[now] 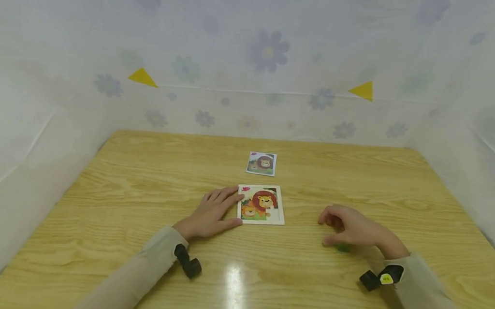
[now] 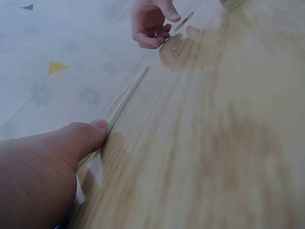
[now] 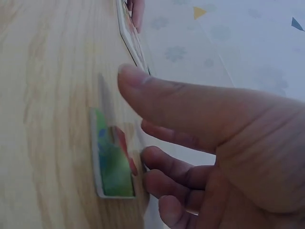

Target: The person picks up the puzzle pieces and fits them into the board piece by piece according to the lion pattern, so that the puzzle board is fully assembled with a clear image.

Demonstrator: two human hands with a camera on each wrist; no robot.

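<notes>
Centrally on the wooden table (image 1: pixel 141 175) lies a square puzzle board (image 1: pixel 261 204) with a lion picture, flat and nearly filled in. Touching its left edge is the left hand (image 1: pixel 212 215), palm down with the fingers straight along the border and the thumb against the near corner (the left wrist view shows that thumb (image 2: pixel 90 133) pressed to the board's thin edge); it holds nothing.

Off to the right of the board, well apart from it, the right hand (image 1: pixel 353 227) hovers low with its fingers curled loosely and the thumb stretched out. Under it lies a loose puzzle piece (image 3: pixel 110 162), mostly green, flat on the wood; the fingertips (image 3: pixel 157 160) are just beside its edge, but I cannot tell whether they touch it, and nothing is gripped.

Farther back, beyond the board, a small card (image 1: pixel 262 163) with the same lion picture lies flat. Pale flowered sheeting (image 1: pixel 268 54) with two yellow triangles walls in the table.
</notes>
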